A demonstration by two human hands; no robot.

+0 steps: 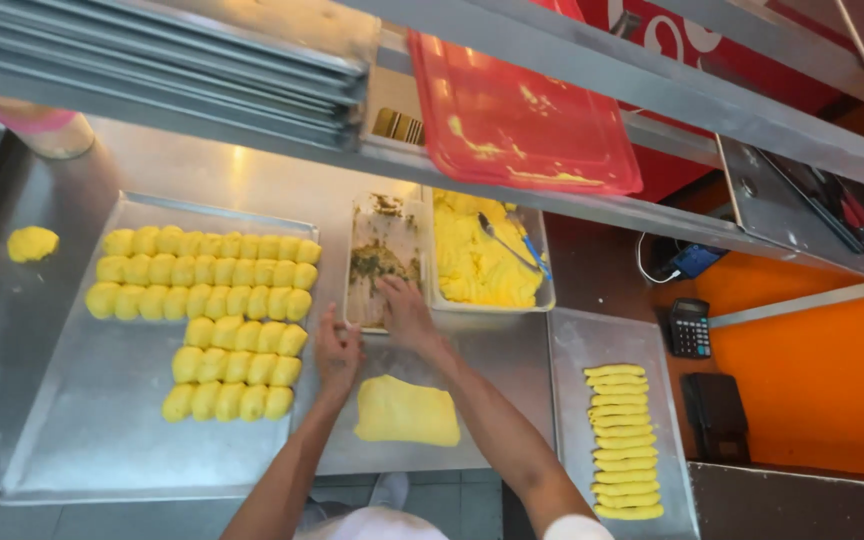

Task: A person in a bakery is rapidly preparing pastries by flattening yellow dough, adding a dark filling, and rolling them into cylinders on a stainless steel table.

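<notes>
Fingers (393, 291) of our right hand (407, 315) were curled down into the clear rectangular plastic tub of dark green filling (384, 262), pinching at it as far as we could tell, though honestly we couldn't see whether anything was actually held. Our left hand (336, 352) sat just beside it at the tub's near edge, fingers loosely bunched, looking empty.

Right below both hands lay a flat rolled-out sheet of yellow dough (407, 411) on the steel counter (512, 360), close enough that we figured it was parked there for easy reach. Next to the filling tub sat a bigger clear tub of yellow mash (477, 262) with a metal spoon (505, 243) stuck in it.

Off to our left, a big steel tray (92, 420) held neat rows of yellow dough pieces (214, 300). On the right, another steel tray (577, 345) had a column of flattened yellow strips (624, 440). One stray yellow lump (32, 243) sat far left.
</notes>
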